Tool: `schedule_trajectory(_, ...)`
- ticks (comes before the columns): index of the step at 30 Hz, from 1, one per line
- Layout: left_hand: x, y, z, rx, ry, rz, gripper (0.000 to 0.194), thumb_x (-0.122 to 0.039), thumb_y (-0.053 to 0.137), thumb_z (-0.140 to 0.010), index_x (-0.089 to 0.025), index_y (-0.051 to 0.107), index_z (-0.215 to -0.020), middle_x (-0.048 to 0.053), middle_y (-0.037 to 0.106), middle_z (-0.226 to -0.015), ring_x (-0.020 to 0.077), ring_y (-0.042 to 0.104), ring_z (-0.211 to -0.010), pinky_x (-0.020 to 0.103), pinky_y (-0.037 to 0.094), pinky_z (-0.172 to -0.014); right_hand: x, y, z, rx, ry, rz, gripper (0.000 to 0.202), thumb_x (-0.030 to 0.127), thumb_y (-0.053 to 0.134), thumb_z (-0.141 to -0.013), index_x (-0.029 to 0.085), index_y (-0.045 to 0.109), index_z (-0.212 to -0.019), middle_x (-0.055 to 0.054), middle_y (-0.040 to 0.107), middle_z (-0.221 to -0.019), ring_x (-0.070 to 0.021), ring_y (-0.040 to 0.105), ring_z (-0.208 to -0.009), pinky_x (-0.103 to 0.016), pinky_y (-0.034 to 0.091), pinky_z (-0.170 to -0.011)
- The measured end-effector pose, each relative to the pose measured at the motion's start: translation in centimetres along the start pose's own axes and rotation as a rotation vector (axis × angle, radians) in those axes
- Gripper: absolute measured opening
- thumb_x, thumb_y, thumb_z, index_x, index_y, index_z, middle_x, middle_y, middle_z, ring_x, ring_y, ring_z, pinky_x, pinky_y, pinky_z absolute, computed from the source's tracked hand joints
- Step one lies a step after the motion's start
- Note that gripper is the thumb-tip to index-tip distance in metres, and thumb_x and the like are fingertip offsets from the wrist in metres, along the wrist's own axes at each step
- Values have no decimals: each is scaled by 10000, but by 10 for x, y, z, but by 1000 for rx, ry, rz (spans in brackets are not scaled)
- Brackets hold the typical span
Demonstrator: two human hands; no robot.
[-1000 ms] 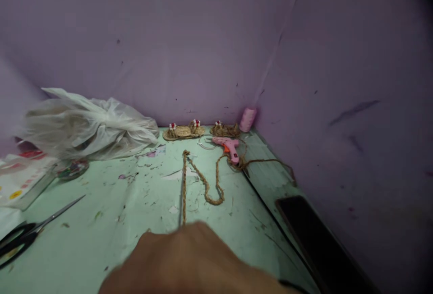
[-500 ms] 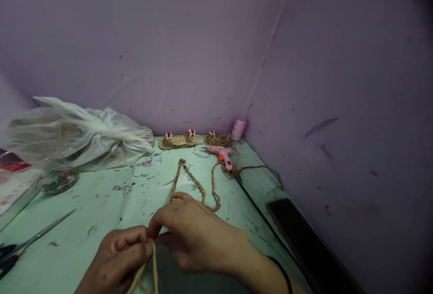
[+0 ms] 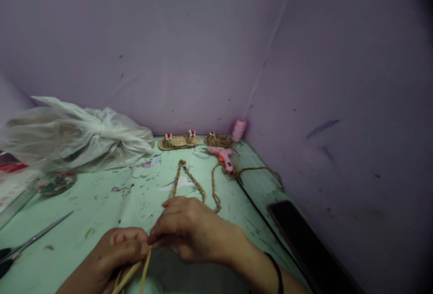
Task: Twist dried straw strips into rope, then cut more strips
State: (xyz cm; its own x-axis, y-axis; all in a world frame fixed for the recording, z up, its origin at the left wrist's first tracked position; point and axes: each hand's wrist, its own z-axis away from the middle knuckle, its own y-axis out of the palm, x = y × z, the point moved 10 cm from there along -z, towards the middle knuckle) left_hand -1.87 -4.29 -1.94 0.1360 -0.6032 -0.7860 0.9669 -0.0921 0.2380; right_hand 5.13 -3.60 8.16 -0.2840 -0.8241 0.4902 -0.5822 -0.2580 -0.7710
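At the bottom centre, my left hand [image 3: 117,255] is closed on pale yellow fibre strands [image 3: 145,271], which hang down below its fingertips. My right hand [image 3: 194,231] meets it from the right, thumb and fingers pinched at the top of the same strands; the exact pinch point is hidden between the fingers. Beyond the right hand a braided brown cord [image 3: 193,177] lies on the green table [image 3: 98,204] in loose bends. Part of the cord is hidden behind that hand.
Scissors [image 3: 37,236] and a beaded round item [image 3: 57,183] lie left, near a white plastic bag [image 3: 101,138]. Small woven slippers [image 3: 179,141], a pink glue gun [image 3: 221,155] and a pink thread spool [image 3: 238,130] stand along the back. A dark phone-like slab [image 3: 304,240] lies right.
My left hand has shifted slightly left, and the strands below it have swung left and spread. My right hand has turned slightly, its fingers closer together over the pinch.
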Motion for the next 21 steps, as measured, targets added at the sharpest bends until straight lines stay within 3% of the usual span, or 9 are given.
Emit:
schedule_trajectory(6,4,-4,-5,39,-32,109,286,-259,688,-505,-152,429,-446,-72,254,-414,35,220,-393,174,247,-396,-3,4,-1,-6,6,67,172,163,487,-757,145,624,-859,-19,619,-682,-112,530,-672,-229,392,-739)
schedule_trajectory(12,6,-14,-11,56,-52,-4,276,-308,666,-530,-153,451,-454,-65,286,-393,34,225,-368,174,247,-361,-3,3,-2,-23,35,113,190,193,478,-744,169,635,-850,-7,628,-675,-117,546,-666,-241,383,-758)
schedule_trajectory(21,5,-12,-14,95,-18,-125,300,-343,660,-529,-160,441,-436,-55,289,-410,49,244,-397,188,254,-385,1,5,-2,13,34,131,190,198,469,-681,155,613,-797,-19,649,-683,-118,580,-686,-261,336,-871)
